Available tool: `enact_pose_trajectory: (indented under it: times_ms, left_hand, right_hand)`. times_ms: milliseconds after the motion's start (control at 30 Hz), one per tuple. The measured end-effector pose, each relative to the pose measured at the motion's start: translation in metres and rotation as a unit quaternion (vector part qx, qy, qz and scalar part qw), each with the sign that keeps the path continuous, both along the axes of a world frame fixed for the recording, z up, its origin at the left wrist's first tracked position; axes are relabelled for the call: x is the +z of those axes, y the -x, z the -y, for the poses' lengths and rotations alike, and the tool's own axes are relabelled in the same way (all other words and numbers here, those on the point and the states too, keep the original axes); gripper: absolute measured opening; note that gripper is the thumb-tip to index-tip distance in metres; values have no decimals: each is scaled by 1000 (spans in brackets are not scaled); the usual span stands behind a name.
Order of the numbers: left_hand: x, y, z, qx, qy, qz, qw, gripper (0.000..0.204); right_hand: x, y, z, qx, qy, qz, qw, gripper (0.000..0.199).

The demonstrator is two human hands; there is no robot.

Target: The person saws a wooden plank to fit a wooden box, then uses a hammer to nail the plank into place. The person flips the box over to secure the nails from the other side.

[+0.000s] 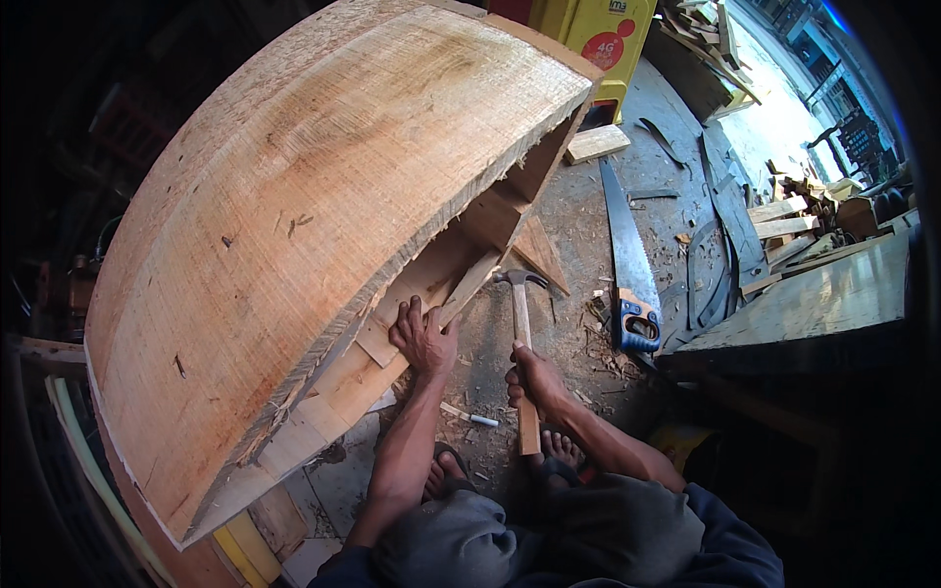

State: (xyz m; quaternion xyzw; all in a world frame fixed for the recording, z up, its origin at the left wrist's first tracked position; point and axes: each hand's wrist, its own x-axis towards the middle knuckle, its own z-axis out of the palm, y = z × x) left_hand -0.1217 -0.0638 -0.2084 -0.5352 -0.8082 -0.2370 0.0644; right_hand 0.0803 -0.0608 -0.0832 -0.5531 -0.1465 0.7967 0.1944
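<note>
Our right hand point(535, 379) has its fingers closed around the hammer point(520, 316), the metal head point(520, 278) beyond them. Our left hand point(424, 339), fingers slightly apart, touches the hollow wooden piece point(314, 186), which extends to their left; the handsaw point(630, 245) lies right of all fingers.

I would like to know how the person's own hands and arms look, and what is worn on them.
The left hand and right hand wear no gloves, and I see no watch or bracelet. Both forearms are bare. Dark navy cloth, probably a sleeve, begins near the right elbow.
</note>
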Motion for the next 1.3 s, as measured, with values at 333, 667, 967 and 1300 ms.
enact_pose_trajectory:
  times_ms: [333, 667, 967, 1300]
  left_hand:
    - [1, -5, 1, 7, -6, 17, 1000, 41]
    - [-1, -3, 2, 19, -2, 34, 999, 44]
    - [3, -5, -1, 9, 5, 61, 998, 43]
    - [8, -3, -2, -4, 1, 12, 1000, 46]
  right_hand:
    - [7, -45, 19, 277, -316, 302, 856, 40]
    - [44, -26, 5, 349, -460, 313, 754, 34]
    - [24, -35, 15, 373, -414, 326, 764, 40]
    - [5, -91, 12, 393, -373, 396, 741, 32]
